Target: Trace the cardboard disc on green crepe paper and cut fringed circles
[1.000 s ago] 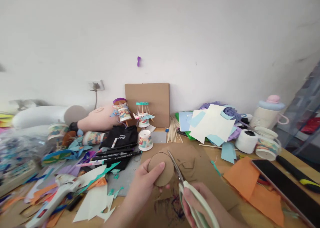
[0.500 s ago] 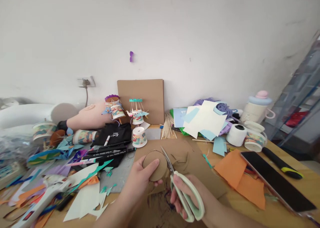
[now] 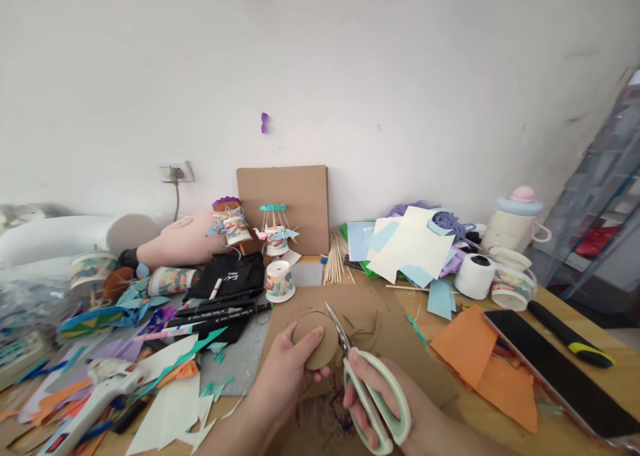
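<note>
Cardboard disc (image 3: 316,339) sits low centre of the view, above a big brown cardboard sheet (image 3: 400,349) lying on the worktop (image 3: 550,429). Left hand (image 3: 287,369) pinches the disc, thumb on the front face, fingers curled behind it. Right hand (image 3: 373,403) is closed through the pale green handles of the scissors (image 3: 367,386); blades point up and away, just beside the disc's right edge, tips slightly parted. Cannot tell if the blades actually touch the disc. The sheet beyond the scissors shows curved cut lines. Left of the sheet: grey mat (image 3: 240,356), black markers (image 3: 220,313) lying side by side, black pouch (image 3: 230,276), paper scraps (image 3: 175,409) in white, teal and orange, and a white glue gun (image 3: 87,409) near the front edge. Behind the sheet: small printed paper cup (image 3: 279,281) upside down, a bundle of wooden skewers (image 3: 335,263), and a cardboard panel (image 3: 283,206) leaning on the wall. Right side: orange paper (image 3: 480,363), dark phone (image 3: 560,369), yellow-tipped black cutter (image 3: 570,336), white tape roll (image 3: 474,276), cream paper sheets (image 3: 413,243).
</note>
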Tool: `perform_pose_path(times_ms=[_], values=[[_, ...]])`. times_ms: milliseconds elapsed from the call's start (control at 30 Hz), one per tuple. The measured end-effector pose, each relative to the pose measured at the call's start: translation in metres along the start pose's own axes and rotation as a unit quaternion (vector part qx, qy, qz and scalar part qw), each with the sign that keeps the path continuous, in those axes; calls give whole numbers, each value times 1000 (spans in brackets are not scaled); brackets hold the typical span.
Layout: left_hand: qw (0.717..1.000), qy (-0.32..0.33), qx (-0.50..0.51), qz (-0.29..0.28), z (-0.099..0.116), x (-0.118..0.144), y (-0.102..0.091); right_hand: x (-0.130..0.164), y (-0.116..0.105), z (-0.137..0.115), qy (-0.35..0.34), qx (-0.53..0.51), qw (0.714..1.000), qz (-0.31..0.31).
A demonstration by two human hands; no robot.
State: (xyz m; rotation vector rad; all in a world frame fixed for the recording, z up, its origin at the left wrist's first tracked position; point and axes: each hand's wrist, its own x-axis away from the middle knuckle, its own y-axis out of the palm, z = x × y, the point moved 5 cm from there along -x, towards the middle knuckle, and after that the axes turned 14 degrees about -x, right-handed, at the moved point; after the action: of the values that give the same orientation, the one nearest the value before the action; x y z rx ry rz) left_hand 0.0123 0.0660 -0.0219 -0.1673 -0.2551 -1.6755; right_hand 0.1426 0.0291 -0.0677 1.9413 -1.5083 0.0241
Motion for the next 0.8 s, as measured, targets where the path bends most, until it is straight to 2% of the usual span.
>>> perform_pose_path(times_ms=[200,300,367,500,567,667,800], values=[[1000,-8,15,4,-1,2,1,10,4,-6,38,63,995,67],[1000,-14,11,-22,-3,1,3,13,7,-11,35,63,994,78],[999,-21,14,-32,-5,1,2,14,6,-15,36,38,995,83],[999,-3,38,4,3,3,-8,16,0,-29,11,-66,992,103],[1000,-3,28,10,9,5,-12,18,-2,-35,-1,-90,992,92],[1000,3,7,11,18,8,-13,18,-1,-38,-27,-44,998,48],[1000,21,20,-2,22,5,-12,19,4,-44,-143,53,988,-13]])
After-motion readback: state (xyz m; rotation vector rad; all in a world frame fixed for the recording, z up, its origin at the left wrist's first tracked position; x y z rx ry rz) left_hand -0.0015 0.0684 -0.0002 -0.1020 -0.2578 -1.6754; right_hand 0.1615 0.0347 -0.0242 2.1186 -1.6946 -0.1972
